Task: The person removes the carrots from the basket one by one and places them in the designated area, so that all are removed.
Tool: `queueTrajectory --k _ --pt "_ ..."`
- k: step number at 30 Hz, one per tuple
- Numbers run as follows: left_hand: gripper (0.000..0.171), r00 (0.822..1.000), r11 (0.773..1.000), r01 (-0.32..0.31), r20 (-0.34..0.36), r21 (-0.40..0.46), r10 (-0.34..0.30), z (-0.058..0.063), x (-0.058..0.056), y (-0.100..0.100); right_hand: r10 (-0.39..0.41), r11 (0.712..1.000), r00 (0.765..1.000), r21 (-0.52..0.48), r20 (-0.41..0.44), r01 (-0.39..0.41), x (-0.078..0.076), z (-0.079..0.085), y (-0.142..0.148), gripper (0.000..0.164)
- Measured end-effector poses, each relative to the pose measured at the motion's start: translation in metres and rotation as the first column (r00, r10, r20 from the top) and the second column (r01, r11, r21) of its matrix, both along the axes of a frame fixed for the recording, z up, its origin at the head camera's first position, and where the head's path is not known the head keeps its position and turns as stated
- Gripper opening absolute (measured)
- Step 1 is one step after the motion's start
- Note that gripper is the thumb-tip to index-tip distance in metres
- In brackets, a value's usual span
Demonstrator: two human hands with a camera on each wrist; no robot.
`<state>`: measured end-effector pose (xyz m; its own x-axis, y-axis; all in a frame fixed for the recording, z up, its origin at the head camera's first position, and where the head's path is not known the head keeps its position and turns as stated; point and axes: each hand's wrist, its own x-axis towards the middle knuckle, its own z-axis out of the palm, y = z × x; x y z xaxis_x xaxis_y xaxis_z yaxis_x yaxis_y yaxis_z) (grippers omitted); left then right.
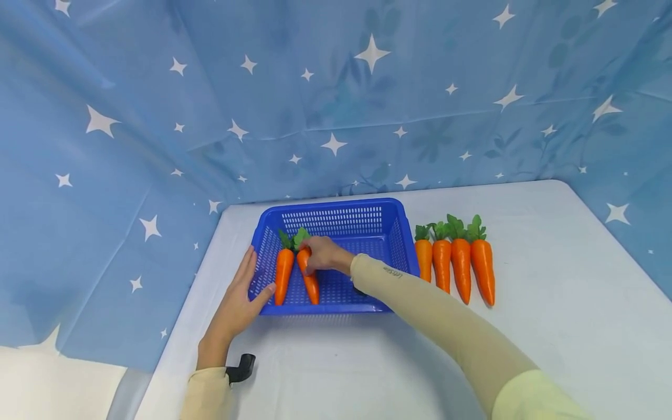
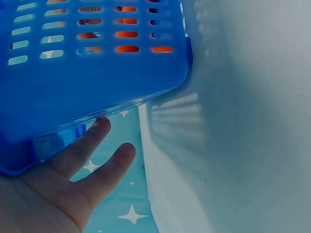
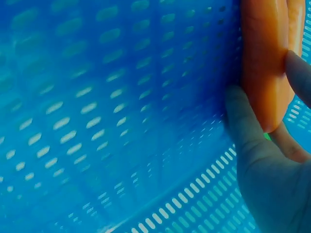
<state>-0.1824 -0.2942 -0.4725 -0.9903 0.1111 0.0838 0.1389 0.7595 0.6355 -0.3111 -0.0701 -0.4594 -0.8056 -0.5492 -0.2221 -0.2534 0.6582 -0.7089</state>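
A blue plastic basket [image 1: 336, 205] with slotted walls stands on the white table. Inside it, toward the left, lie two orange carrots with green leafy tops. My right hand [image 1: 324, 255] reaches in and grips the inner carrot [image 1: 311, 286] near its top; in the right wrist view, thumb and fingers close around that carrot [image 3: 265, 63]. Just left of it rests the other carrot [image 1: 284, 274]. My left hand [image 1: 237, 303] lies against the basket's left side, its fingers extended. From the left wrist, the left hand [image 2: 68, 194] shows spread fingers by the basket's rim.
Several more carrots [image 1: 461, 268] lie in a row on the white table [image 1: 551, 303], right of the basket; my right forearm partly covers the nearest ones. A blue star-patterned curtain [image 1: 336, 105] hangs behind the table and along its left side.
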Motion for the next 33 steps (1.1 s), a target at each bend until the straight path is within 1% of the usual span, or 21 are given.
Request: queueTrajectory --k 2,8,14,18,26,31,33 --pt "0.090 1.000 1.000 -0.003 0.002 0.000 0.003 0.000 0.001 0.000 -0.009 1.000 1.000 -0.025 0.006 0.009 0.000 0.000 0.002 0.062" --pt "0.091 1.000 1.000 -0.005 0.002 -0.012 0.005 0.000 0.000 0.000 -0.034 0.996 0.997 -0.081 0.070 0.040 -0.001 -0.001 0.012 0.062" --pt "0.091 1.000 1.000 -0.004 0.001 -0.012 0.004 -0.001 0.000 0.000 -0.036 0.994 0.997 -0.097 0.071 0.043 -0.008 0.004 0.023 0.066" --pt "0.090 1.000 1.000 -0.006 0.006 -0.016 0.006 0.001 0.001 0.000 -0.053 0.989 0.995 -0.136 0.087 0.065 -0.014 0.014 0.032 0.067" --pt "0.090 1.000 1.000 -0.007 -0.002 -0.027 0.007 0.000 0.003 0.000 -0.073 0.967 0.980 -0.229 0.186 0.115 -0.022 0.043 0.059 0.068" --pt "0.091 1.000 1.000 -0.004 -0.008 -0.020 0.004 0.001 0.002 0.001 -0.063 0.951 0.977 -0.285 0.203 0.121 -0.025 0.063 0.079 0.069" --pt "0.091 1.000 1.000 -0.002 -0.009 -0.019 0.002 0.000 0.001 0.001 -0.059 0.945 0.977 -0.304 0.204 0.121 -0.027 0.069 0.089 0.070"
